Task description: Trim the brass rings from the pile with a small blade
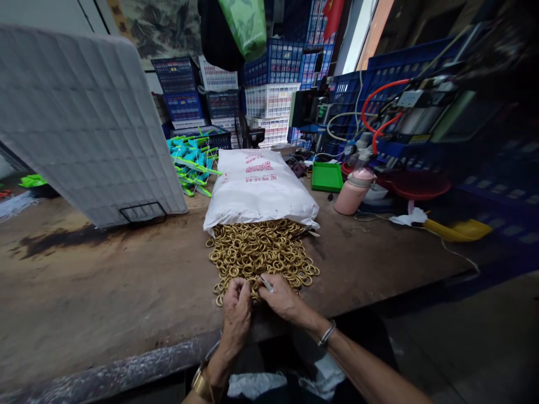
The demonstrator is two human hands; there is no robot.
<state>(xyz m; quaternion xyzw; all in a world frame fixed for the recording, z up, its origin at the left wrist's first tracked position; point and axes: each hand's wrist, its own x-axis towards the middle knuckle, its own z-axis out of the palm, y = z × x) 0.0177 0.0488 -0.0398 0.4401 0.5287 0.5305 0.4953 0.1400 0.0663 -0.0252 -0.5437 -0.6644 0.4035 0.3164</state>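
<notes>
Gold-coloured rings (259, 247) lie in a loose heap on the wooden table, spilling from the open end of a white sack (261, 188) with red print. My left hand (236, 308) is at the heap's near edge, thumb and fingers pinched together; what is between them is hidden. Close beside it, my right hand (281, 297) is closed around a small flat silver tool (266, 283), whose tip points up and left. Rings show in the narrow gap between both hands, but I cannot tell whether one is held.
A quilted grey panel (84, 129) stands at left on the table (126, 297). Green and blue plastic pieces (191, 160) lie behind it. At right are a green tray (327, 177), pink bottle (354, 192), yellow scoop (461, 230) and hosed machine (421, 109). Stacked crates (273, 101) fill the back.
</notes>
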